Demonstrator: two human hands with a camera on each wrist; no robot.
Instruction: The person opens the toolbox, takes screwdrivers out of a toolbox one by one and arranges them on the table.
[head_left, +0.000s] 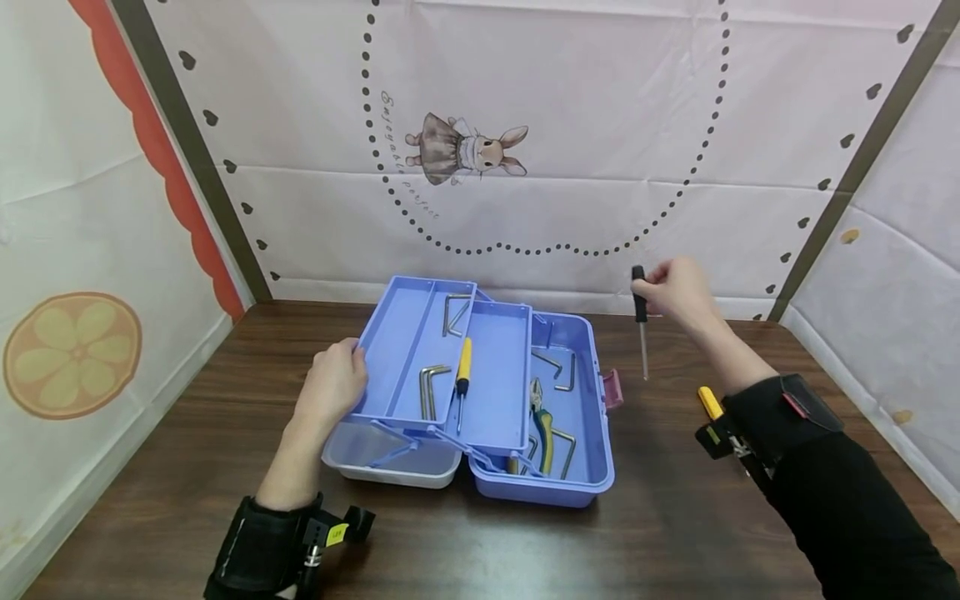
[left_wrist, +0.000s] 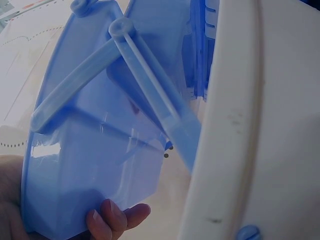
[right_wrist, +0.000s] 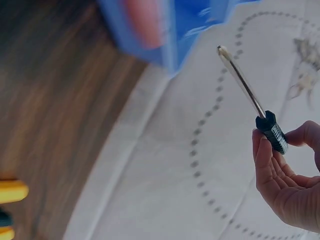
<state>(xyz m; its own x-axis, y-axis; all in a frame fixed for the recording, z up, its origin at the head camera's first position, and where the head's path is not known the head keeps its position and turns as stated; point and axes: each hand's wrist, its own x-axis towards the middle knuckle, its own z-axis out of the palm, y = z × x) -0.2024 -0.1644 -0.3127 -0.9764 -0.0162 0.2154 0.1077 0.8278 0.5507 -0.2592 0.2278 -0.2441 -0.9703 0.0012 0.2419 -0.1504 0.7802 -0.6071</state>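
In the head view my right hand (head_left: 678, 287) pinches a black-handled screwdriver (head_left: 640, 304), its shaft pointing down, to the right of the blue toolbox (head_left: 596, 417). The right wrist view shows thumb and fingers round the screwdriver's handle (right_wrist: 271, 132). My left hand (head_left: 333, 379) grips the left edge of the raised upper tray (head_left: 393, 333); in the left wrist view its fingertips (left_wrist: 114, 215) curl under that tray. Hex keys (head_left: 429, 392) and a yellow-handled screwdriver (head_left: 463, 367) lie in the trays. Pliers (head_left: 543, 425) and more hex keys (head_left: 566, 454) lie in the toolbox's bottom.
A yellow-handled tool (head_left: 709, 403) lies on the brown table (head_left: 645, 517), partly hidden under the right wrist. The whitish lid (head_left: 390, 467) lies folded out under the trays. A pink latch (head_left: 612, 389) sticks out on the right. Printed cloth walls (head_left: 600, 125) stand behind and beside.
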